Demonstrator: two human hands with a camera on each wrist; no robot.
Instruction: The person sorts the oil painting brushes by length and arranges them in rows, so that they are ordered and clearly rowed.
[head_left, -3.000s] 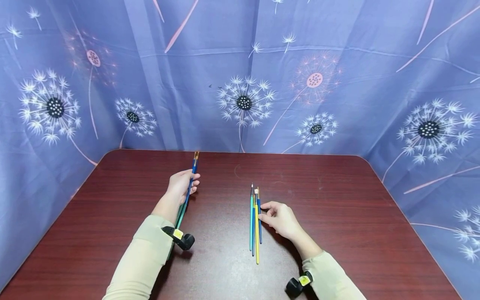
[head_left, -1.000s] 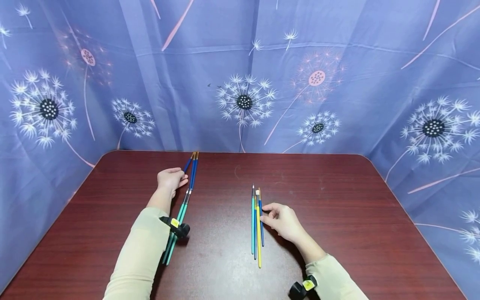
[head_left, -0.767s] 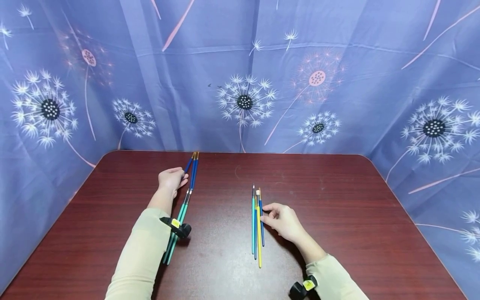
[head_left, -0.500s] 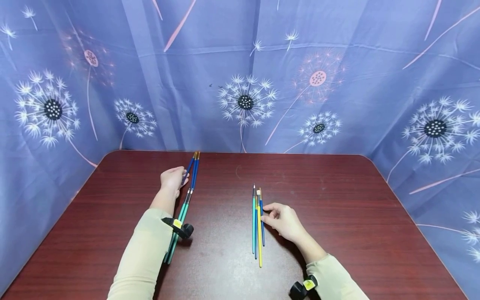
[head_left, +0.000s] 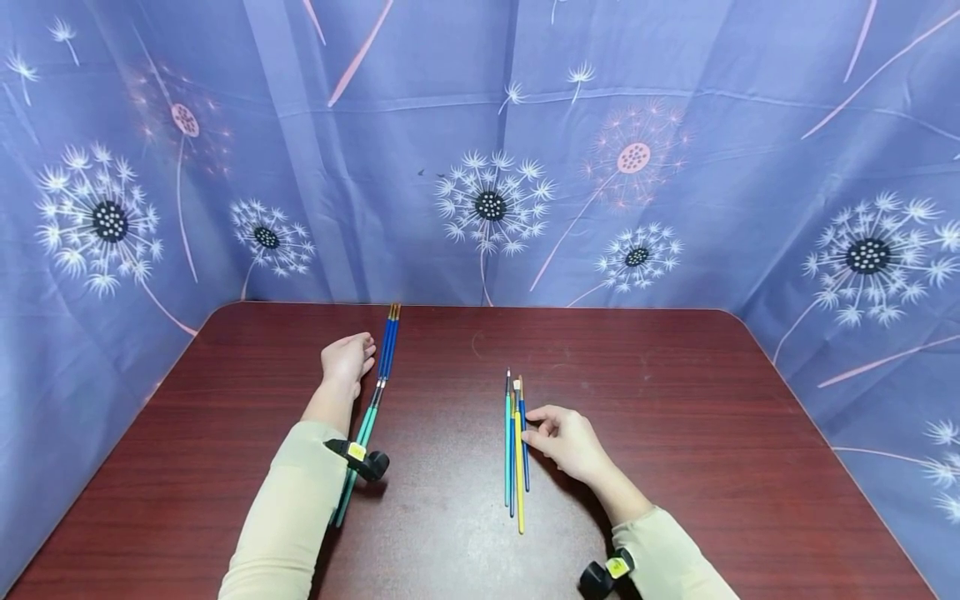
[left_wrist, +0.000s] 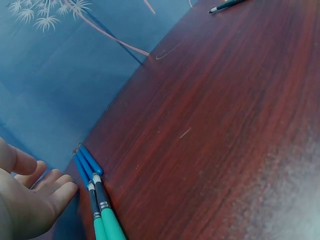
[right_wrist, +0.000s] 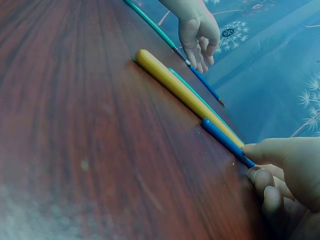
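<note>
On the table's left, three blue paintbrushes [head_left: 388, 346] lie side by side, brown tips at the far edge. Their near ends meet the white tips of two green paintbrushes [head_left: 366, 425], partly behind the left sleeve in the head view. My left hand [head_left: 348, 360] is just left of the blue ones, palm turned up in the left wrist view [left_wrist: 37, 200], holding nothing. A second group has a yellow paintbrush [head_left: 519, 467], a teal paintbrush [head_left: 507, 450] and two blue ones. My right hand [head_left: 566, 442] pinches the rightmost blue paintbrush [right_wrist: 225, 140] between thumb and finger.
The reddish-brown wooden table [head_left: 675, 400] ends at a far edge against a blue dandelion-print curtain [head_left: 360, 167]. A black wrist camera [head_left: 367, 462] sits over the green brushes in the head view; another camera [head_left: 600, 579] is on the right sleeve.
My left hand has let go of a slanted blue paintbrush, which now lies straight alongside the other two. Earlier that hand was over the blue brushes. The right hand has barely moved.
</note>
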